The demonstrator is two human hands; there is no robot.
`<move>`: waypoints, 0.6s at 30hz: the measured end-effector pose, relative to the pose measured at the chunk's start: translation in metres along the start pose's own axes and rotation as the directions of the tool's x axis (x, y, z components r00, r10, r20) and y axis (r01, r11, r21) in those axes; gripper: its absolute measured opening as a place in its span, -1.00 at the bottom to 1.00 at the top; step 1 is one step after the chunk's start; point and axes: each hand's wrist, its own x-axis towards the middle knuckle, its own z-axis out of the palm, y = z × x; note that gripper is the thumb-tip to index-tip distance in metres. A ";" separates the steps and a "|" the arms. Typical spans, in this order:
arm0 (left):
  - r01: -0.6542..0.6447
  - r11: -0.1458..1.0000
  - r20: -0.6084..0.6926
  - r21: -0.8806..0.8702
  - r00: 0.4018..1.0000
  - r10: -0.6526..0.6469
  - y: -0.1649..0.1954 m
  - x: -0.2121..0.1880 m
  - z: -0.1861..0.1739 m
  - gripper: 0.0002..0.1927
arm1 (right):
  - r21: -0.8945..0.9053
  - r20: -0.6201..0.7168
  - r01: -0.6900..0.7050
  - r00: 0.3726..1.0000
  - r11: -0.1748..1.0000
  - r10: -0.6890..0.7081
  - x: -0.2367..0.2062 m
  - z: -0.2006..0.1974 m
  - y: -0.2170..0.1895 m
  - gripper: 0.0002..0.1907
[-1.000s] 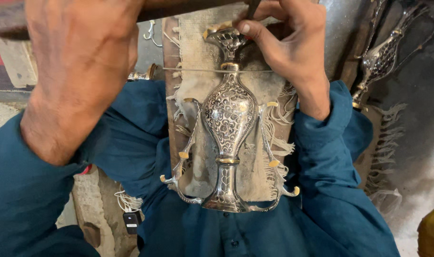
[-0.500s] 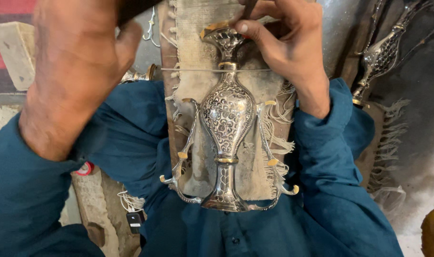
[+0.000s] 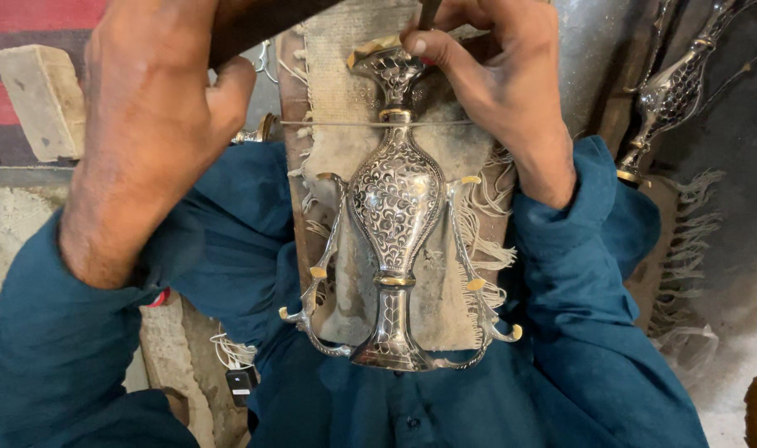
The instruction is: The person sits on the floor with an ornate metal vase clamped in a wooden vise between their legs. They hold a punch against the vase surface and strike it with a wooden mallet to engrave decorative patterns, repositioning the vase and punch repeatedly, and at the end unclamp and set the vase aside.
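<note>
Head view, looking straight down. Left hand [image 3: 150, 124] raised and closed in a fist around a dark wooden handle [image 3: 262, 21] that runs out past the top edge. Right hand [image 3: 499, 91] pinched shut on a thin dark metal tool [image 3: 428, 12], thumb and fingertips pressed near the flared gold-edged mouth of an engraved silver vase with curved side handles [image 3: 395, 207]. Vase lying flat on a worn, frayed beige cloth pad [image 3: 337, 91] over a wooden board, foot toward the body, mouth away from it, resting on the lap between teal sleeves [image 3: 55, 348]. Thin wire [image 3: 329, 124] stretched across its neck. Pale rectangular block [image 3: 42, 99] at upper left, well apart from the vase. Second engraved silver vase [image 3: 673, 83] leaning at upper right beside a fringed dark cloth [image 3: 686, 232].
</note>
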 end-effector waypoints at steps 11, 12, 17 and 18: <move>-0.088 0.956 0.013 0.279 0.996 0.088 0.002 -0.003 -0.016 -0.56 | -0.022 0.035 0.033 0.999 0.999 -0.033 -0.001 -0.002 -0.002 -0.88; -0.071 0.971 0.010 0.227 0.997 0.070 0.003 -0.004 -0.017 -0.58 | -0.052 0.033 0.065 0.997 0.996 -0.064 -0.003 -0.003 0.001 -0.87; -0.026 0.945 0.011 0.325 1.000 0.023 0.005 -0.014 -0.016 -0.46 | 0.207 -0.050 0.036 0.998 0.978 -0.026 -0.005 -0.003 0.018 -0.83; -0.003 0.944 0.004 0.329 1.000 0.002 0.006 -0.018 -0.016 -0.42 | 0.309 -0.100 0.016 0.995 0.951 0.016 -0.005 -0.004 0.020 -0.81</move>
